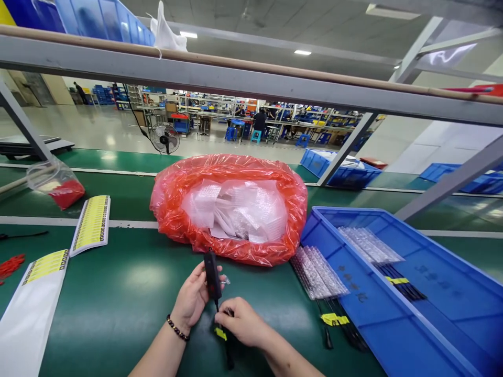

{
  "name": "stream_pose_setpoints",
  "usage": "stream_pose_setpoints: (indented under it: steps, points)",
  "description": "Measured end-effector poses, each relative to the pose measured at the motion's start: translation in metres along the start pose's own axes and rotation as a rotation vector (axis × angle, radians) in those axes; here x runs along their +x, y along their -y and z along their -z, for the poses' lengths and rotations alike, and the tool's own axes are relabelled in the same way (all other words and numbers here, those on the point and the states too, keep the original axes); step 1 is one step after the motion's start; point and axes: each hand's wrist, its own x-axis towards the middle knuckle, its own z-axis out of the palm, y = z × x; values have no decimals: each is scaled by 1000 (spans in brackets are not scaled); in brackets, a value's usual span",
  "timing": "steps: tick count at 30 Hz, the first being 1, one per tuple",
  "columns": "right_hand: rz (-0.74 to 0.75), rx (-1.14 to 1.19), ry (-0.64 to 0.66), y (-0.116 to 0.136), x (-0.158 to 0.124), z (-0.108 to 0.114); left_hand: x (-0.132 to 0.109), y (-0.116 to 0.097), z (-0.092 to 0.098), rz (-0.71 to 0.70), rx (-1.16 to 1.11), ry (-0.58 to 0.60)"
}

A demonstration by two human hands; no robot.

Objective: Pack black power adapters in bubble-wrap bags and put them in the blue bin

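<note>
My left hand [193,299] is closed around a small black oblong device [212,276], held upright above the green table [118,303]. A black cable [228,356] runs down from the device. My right hand [243,322] pinches that cable just below it, beside a yellow label [220,333] stuck on the cable. Right behind my hands lies a red plastic bag [230,207], open at the top and filled with small clear bubble-wrap pouches [236,209].
A blue tray [412,303] at the right holds bubble-wrapped black cables with yellow labels [338,318]. Sheets of yellow labels [92,224] lie at the left, beside a clear bag with red parts [58,186]. Grey frame bars [251,78] cross overhead. People work far behind.
</note>
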Motion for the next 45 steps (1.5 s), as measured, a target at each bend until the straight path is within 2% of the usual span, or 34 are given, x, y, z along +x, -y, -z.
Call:
stream_pose_setpoints:
  steps: [4, 17, 23, 25, 28, 30, 35, 41, 45]
  points:
    - [-74, -63, -83, 0, 6, -10, 1, 0, -2, 56, -84, -44]
    - [-111, -61, -32, 9, 9, -19, -3, -2, -1, 52, -135, 12]
    - [-28, 84, 219, 18, 1, -10, -5, 4, 2, -11, 19, 7]
    - [5, 91, 153, 17, -2, -2, -4, 8, 2, 0, 88, -15]
    - [40, 102, -89, 13, -4, 16, -3, 12, -1, -52, 201, -54]
    - [35, 98, -202, 9, -4, 27, -2, 16, -3, -99, 284, -72]
    - [12, -101, -419, 12, 3, 34, -2, 26, -2, -125, 462, -65]
    - [33, -169, -428, 24, 16, 26, -1, 34, 3, -140, 613, -81]
    - [12, -187, -416, 28, 20, 24, -1, 34, 5, -259, 773, -117]
